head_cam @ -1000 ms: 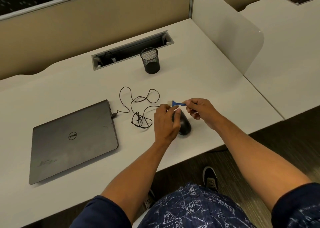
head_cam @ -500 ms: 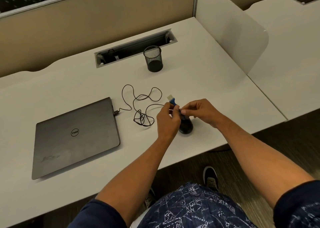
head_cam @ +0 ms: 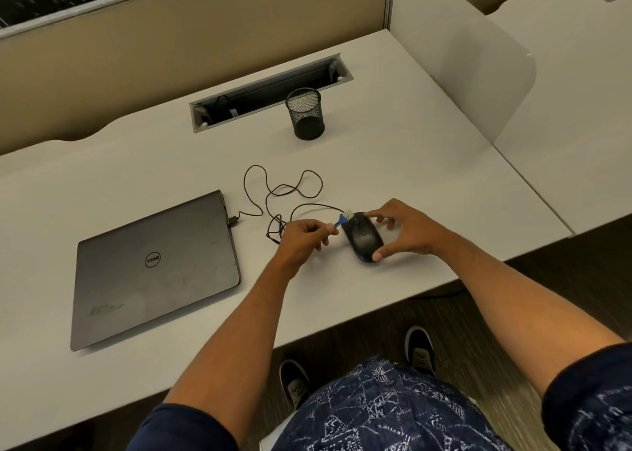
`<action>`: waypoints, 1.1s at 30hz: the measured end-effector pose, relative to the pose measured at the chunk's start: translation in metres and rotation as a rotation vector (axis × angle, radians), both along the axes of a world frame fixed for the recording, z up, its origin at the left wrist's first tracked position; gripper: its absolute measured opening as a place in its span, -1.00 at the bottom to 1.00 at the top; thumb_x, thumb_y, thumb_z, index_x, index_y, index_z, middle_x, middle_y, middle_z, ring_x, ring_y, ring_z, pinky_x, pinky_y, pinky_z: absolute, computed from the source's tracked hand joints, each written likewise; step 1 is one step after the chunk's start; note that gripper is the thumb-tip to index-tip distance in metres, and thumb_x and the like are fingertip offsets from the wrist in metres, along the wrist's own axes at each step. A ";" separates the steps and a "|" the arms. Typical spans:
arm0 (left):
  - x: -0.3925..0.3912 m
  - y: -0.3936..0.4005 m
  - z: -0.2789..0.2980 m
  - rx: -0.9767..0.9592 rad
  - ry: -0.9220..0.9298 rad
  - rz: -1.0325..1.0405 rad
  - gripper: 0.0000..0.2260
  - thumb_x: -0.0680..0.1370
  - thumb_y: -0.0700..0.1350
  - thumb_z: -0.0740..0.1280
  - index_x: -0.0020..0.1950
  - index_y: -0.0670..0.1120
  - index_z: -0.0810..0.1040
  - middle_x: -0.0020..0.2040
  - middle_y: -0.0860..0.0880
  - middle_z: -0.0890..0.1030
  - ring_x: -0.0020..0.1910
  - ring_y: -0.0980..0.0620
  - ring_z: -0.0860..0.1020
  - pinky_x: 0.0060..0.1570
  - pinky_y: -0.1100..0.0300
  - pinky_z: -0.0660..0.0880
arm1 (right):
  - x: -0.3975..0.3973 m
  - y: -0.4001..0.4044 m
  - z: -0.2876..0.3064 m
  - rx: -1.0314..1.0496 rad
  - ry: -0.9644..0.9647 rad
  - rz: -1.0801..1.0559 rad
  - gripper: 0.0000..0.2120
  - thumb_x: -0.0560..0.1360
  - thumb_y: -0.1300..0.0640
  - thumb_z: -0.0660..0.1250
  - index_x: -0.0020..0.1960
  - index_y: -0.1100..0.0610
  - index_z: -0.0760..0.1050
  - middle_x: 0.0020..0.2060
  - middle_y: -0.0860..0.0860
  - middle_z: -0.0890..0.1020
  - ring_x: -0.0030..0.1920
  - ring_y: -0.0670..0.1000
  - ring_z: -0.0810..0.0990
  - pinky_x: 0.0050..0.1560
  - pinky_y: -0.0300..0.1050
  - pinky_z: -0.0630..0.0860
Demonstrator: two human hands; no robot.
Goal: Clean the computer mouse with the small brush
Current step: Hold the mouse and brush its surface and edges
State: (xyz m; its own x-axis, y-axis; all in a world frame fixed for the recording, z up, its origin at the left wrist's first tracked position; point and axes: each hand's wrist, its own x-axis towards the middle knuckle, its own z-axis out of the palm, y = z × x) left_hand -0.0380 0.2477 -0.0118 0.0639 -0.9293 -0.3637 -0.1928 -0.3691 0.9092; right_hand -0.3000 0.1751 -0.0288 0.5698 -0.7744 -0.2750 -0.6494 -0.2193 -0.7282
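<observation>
Fingers of the left hand pinch the small blue brush, bristles at the mouse; the right hand grips the mouse at centre frame.

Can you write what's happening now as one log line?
left hand: holds small brush | bristles at mouse front | right hand: steadies mouse

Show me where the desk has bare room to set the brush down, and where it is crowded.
Bare desk lies right of the pen cup, up to the divider panel. Another patch lies between the laptop and the cable slot. Crowded: the looped cable, mouse, left hand and right hand.
</observation>
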 end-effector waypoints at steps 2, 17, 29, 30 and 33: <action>0.005 0.003 -0.005 0.045 -0.003 -0.039 -0.81 0.60 -0.10 0.43 0.01 -0.22 0.74 -0.37 0.03 0.60 -0.40 0.18 0.47 -0.39 0.37 0.37 | -0.001 0.000 -0.004 -0.008 -0.006 -0.004 -0.11 0.16 -0.15 0.70 0.43 -0.16 0.45 0.14 -0.09 0.48 0.07 -0.07 0.52 -0.01 -0.31 0.42; -0.004 0.001 -0.009 0.088 -0.046 -0.036 -0.82 0.55 -0.10 0.49 -0.04 -0.22 0.76 -0.35 -0.05 0.66 -0.33 0.12 0.54 -0.21 0.29 0.49 | -0.003 0.004 -0.014 0.039 -0.102 -0.062 -0.14 0.19 -0.05 0.72 0.41 -0.22 0.44 0.16 -0.07 0.47 0.07 -0.13 0.49 0.02 -0.31 0.42; -0.004 -0.003 -0.001 0.125 0.053 0.054 -0.85 0.53 -0.17 0.48 -0.06 -0.27 0.74 -0.41 -0.04 0.63 -0.44 0.16 0.49 -0.42 0.36 0.40 | -0.003 0.004 -0.016 0.059 -0.137 -0.081 -0.16 0.17 -0.07 0.72 0.37 -0.29 0.44 0.17 -0.06 0.48 0.10 -0.06 0.51 0.06 -0.25 0.46; -0.005 -0.003 -0.001 0.126 0.041 0.027 -0.83 0.53 -0.16 0.49 -0.04 -0.28 0.74 -0.41 -0.04 0.63 -0.44 0.17 0.50 -0.43 0.37 0.39 | -0.003 0.004 -0.016 0.057 -0.137 -0.081 -0.16 0.17 -0.07 0.72 0.37 -0.29 0.44 0.17 -0.06 0.48 0.10 -0.06 0.51 0.06 -0.24 0.46; -0.012 -0.002 -0.001 0.126 0.003 0.010 -0.82 0.54 -0.19 0.48 -0.02 -0.33 0.72 -0.42 -0.05 0.63 -0.49 0.22 0.49 -0.45 0.42 0.39 | -0.003 0.005 -0.016 0.052 -0.132 -0.082 -0.15 0.17 -0.07 0.72 0.39 -0.26 0.45 0.16 -0.07 0.48 0.10 -0.07 0.51 0.07 -0.23 0.46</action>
State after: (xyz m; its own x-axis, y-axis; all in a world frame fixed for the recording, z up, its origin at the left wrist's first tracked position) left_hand -0.0498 0.2454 -0.0124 0.0715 -0.8758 -0.4774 -0.1862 -0.4819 0.8562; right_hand -0.3032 0.1798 -0.0452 0.5395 -0.8061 -0.2431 -0.5616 -0.1294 -0.8173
